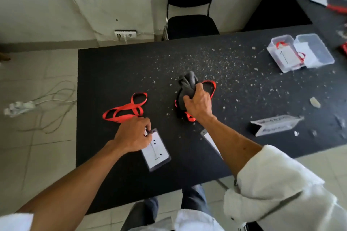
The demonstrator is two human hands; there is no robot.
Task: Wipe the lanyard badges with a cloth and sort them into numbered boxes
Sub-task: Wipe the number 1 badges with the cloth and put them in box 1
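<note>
My left hand (134,136) is pinching the top of a badge (156,151) lying on the table (112,73), its red strap (125,110) trailing just beyond. My right hand (199,104) is gripping the cloth (187,84) over another strap (212,88). 2 boxes (311,41) are sitting far right.

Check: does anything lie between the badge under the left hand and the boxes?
Yes. The right hand, gripping the cloth over a second lanyard, sits on the straight line from the badge to the boxes. Past it, only crumbs on the table. The left hand pinches the badge's clip.
</note>
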